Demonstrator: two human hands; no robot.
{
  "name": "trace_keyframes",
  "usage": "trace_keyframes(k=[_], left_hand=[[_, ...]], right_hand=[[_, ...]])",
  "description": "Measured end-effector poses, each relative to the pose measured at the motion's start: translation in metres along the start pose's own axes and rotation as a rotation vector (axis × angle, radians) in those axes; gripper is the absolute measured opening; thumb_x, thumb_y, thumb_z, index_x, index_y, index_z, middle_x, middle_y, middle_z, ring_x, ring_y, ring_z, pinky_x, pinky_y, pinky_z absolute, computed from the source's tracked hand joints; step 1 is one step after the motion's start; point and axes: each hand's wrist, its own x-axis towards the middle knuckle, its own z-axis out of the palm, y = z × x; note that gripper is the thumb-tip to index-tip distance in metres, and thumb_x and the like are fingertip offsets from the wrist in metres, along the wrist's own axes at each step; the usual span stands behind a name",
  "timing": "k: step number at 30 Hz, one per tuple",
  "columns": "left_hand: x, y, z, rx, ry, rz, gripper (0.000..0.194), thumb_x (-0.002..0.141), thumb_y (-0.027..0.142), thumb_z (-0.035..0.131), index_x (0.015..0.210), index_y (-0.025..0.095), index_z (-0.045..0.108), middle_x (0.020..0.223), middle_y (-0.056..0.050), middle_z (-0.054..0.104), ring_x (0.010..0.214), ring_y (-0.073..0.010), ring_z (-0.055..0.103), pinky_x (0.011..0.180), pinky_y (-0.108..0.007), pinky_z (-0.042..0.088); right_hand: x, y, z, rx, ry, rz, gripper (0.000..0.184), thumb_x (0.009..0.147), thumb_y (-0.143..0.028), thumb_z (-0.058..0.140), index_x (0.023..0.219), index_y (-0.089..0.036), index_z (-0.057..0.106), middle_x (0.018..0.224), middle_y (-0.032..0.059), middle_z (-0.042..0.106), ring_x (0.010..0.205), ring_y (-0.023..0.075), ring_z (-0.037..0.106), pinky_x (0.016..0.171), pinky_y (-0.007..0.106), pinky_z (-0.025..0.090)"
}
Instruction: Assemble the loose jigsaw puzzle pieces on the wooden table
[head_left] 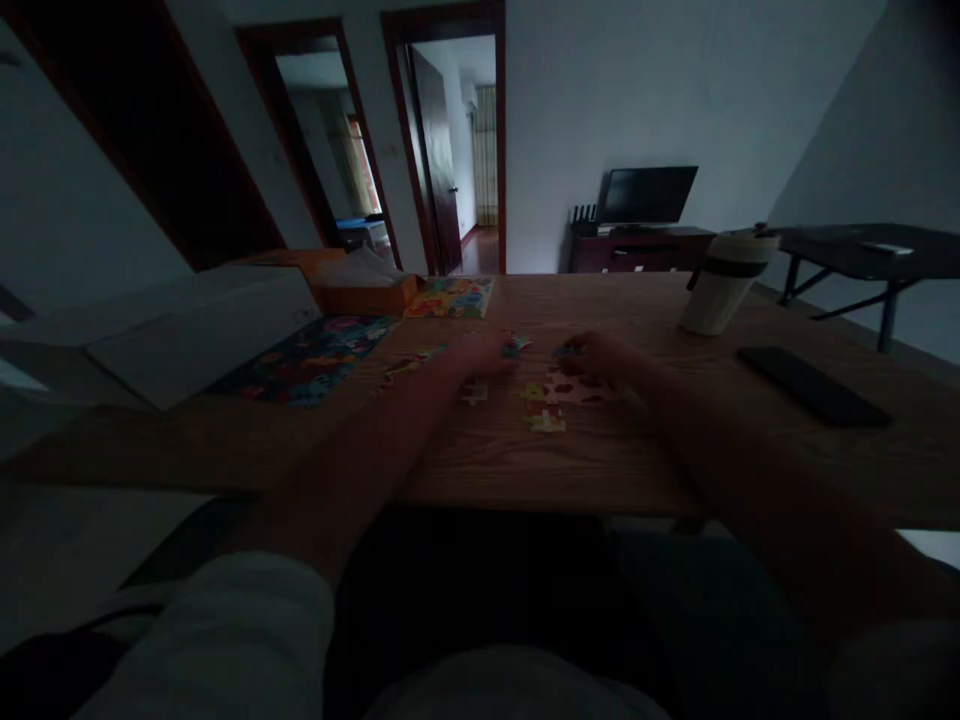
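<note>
From the head camera, a dim room: two bare hands work over a wooden table (pixel 487 465) with visible grain. Jigsaw work appears to be in hand, at the stage of picking out and joining pieces. The left hand (pixel 480 360) reaches over loose pieces (pixel 474 393), its fingertips by a colourful one; blur means I cannot tell whether it grips anything. The right hand (pixel 598 358) curls just beyond a partly joined puzzle section (pixel 574 390), pink with dark patches and yellow; its grip cannot be told either. The next move seems to call for matching knobbed edges and pressing a piece flat. The pieces look thin and flat, like card. Leftward lie a dark, flat patterned sheet (pixel 307 362) and a boxy white carton (pixel 214 325); rightward stands a pale, tapering cup (pixel 724 290) with a dark band.
</note>
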Motion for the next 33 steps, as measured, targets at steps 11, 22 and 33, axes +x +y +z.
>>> trace_keyframes(k=[11,22,33], left_hand=[[0.007,-0.002,0.009,0.067,0.175,-0.028,0.049,0.09,0.02,0.058,0.138,0.023,0.063,0.133,-0.011,0.068,0.119,-0.029,0.064,0.101,-0.037,0.048],[0.002,-0.039,0.008,-0.331,0.401,-0.099,0.033,0.096,0.016,0.052,0.122,0.017,0.073,0.122,-0.01,0.074,0.105,-0.0205,0.069,0.093,-0.028,0.05],[0.007,-0.041,0.011,-0.357,0.359,-0.091,0.031,0.092,0.02,0.056,0.117,0.018,0.074,0.113,-0.008,0.077,0.095,-0.0187,0.071,0.084,-0.027,0.051]], right_hand=[[0.015,0.014,0.012,-0.277,0.094,-0.132,0.038,0.094,-0.043,0.062,0.118,-0.017,0.076,0.103,0.0157,0.077,0.094,0.029,0.072,0.08,0.035,0.052],[0.014,0.013,0.014,-0.254,0.198,-0.125,0.048,0.098,-0.03,0.054,0.144,-0.016,0.059,0.116,0.0158,0.075,0.104,0.0304,0.07,0.092,0.039,0.051],[0.013,0.034,0.012,-0.091,0.406,0.028,0.041,0.099,-0.025,0.046,0.136,-0.016,0.062,0.115,0.0183,0.073,0.099,0.0297,0.07,0.085,0.039,0.053]])
